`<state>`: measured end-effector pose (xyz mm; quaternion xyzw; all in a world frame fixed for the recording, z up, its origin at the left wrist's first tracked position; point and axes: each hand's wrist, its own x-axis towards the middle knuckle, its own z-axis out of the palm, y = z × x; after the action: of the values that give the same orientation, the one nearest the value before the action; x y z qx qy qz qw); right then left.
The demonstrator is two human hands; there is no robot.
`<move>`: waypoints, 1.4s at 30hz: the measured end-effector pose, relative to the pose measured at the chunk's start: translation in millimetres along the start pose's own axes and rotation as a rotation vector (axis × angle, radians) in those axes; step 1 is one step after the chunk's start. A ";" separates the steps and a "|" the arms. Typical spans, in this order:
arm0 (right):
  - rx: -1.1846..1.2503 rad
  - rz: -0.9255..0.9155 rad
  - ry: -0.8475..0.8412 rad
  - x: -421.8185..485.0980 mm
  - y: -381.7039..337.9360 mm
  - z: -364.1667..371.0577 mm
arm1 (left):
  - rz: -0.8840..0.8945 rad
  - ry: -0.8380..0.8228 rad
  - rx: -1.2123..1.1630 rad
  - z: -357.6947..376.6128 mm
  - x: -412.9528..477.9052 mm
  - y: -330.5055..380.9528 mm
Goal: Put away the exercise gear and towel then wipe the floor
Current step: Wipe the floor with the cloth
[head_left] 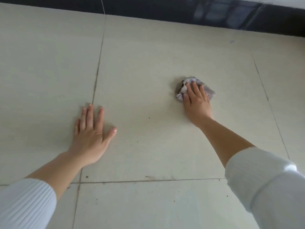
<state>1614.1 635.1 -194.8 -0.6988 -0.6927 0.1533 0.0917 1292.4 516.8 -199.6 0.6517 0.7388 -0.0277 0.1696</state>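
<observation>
Dark skirting band ran along far edge of view, glossy, with pale blurred reflections in its right part. Thin pale line crossed skirting toward its left (wire or seam, could not tell). Strip of white wall showed above skirting at right end. Small blue mark lay just below skirting, toward right. Dark specks lay scattered well below skirting.

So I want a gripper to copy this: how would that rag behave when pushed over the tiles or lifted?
Probably floppy: the rag lies crumpled in folds under the right hand, so it should sag when lifted. Likely light, being a small bundle. On the smooth tile floor it may slide easily yet bunch up.
</observation>
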 end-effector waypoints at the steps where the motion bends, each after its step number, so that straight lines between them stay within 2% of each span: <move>1: 0.006 0.053 0.009 12.1 -6.8 1.2 | -0.005 -0.024 -0.003 -0.6 0.2 1.0; 3: 0.017 0.134 0.014 24.1 -21.0 5.4 | -0.014 -0.054 -0.003 -4.4 0.4 1.2; 5: 0.042 0.091 0.018 19.2 -34.4 11.7 | -0.016 -0.080 -0.003 -7.5 -0.1 2.2; 9: 0.064 -0.385 -0.065 -42.4 -62.7 29.0 | -0.017 -0.096 -0.027 -8.7 -1.7 4.2; 16: 0.000 -0.916 -0.319 -207.6 -63.0 38.2 | -0.014 -0.112 -0.065 -12.0 -1.4 4.8; 19: -0.002 -1.163 -0.411 -209.0 -44.8 31.3 | -0.003 -0.116 -0.058 -11.0 -1.2 3.8; 20: 0.002 -1.186 -0.421 -195.5 -40.1 29.6 | 0.001 -0.115 -0.056 -10.6 -0.6 3.4; 22: 0.002 -1.062 -0.327 -151.8 -35.4 24.1 | 0.005 -0.113 -0.045 -10.4 0.1 2.8; 26: 0.174 -0.425 -0.055 -38.1 -26.2 5.5 | 0.004 -0.105 -0.046 -10.6 -0.7 2.4; 28: 0.149 -0.108 0.027 3.5 -28.7 3.8 | 0.007 -0.089 -0.045 -9.3 -1.3 3.4; 30: 0.074 0.054 0.048 19.9 -46.5 13.4 | 0.007 -0.083 -0.051 -9.0 -1.5 3.2; 31: 0.062 0.054 0.039 17.8 -59.5 20.3 | 0.010 -0.082 -0.054 -9.6 -1.7 3.0; 33: 0.078 -0.100 0.029 0.7 -84.2 33.5 | 0.011 -0.081 -0.073 -9.6 -1.9 3.6; 36: 0.060 -0.493 -0.016 -51.9 -105.1 47.5 | -0.017 -0.015 -0.160 -13.1 0.8 5.3; 38: 0.023 -0.758 -0.138 -100.7 -108.5 52.5 | 0.048 0.110 -0.164 -18.0 3.4 -2.9; 40: -0.026 -1.008 -0.292 -138.7 -105.4 49.7 | 0.186 0.191 -0.071 -21.4 11.2 -19.9; 42: -0.047 -1.138 -0.386 -130.5 -94.2 45.9 | 0.156 0.215 -0.015 -20.6 21.4 -35.6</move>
<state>1510.8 503.5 -194.3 -0.1799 -0.9652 0.1890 0.0166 1251.4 537.3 -192.8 0.7052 0.6998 0.0613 0.0958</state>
